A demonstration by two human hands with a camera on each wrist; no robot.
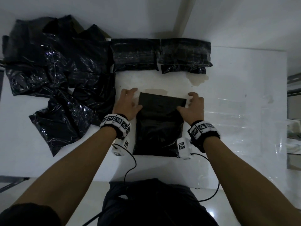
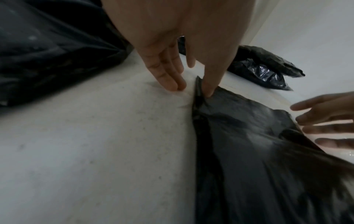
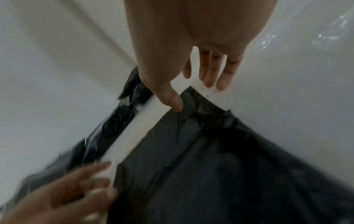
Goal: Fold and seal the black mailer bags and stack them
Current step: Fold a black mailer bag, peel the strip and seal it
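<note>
- Left hand (image 1: 128,103) down at the left end of the flap (image 1: 162,100), thumb pressing on the black plastic, other fingers (image 2: 168,75) straight and flat on the white table (image 1: 236,88) just past the bag's edge. Nothing curled round or pinched, just spread and pressing.
- Right hand (image 1: 193,106) mirroring that at the right end: thumb on the flap's corner, remaining fingers (image 3: 214,71) straight, tips resting on the table beyond the edge. Also spread, not clutching anything.
- Black mailer bag (image 1: 158,131) lying flat between both hands, middle of the table, right in front of the person. Far end folded over toward the body, so a darker matte band sitting across the top of the bag. Sealed down or not: can't tell.
- Plastic puckered into little creases under each thumb in the wrist views, rest of the bag fairly smooth but blurry.
- Further back, touching the wall: two stacks of finished bags (image 1: 160,54) side by side, neat and flat, a loose shiny end poking out under the right one.
- Off to the left: big messy heap of unfolded bags (image 1: 53,69), crinkled and glossy, spreading close to the left wrist.
- Yellowish stain (image 1: 197,79) on the table just in front of the right stack.
- Wristbands (image 1: 116,122) with black-and-white marker squares on both wrists, cables trailing back to the body.
</note>
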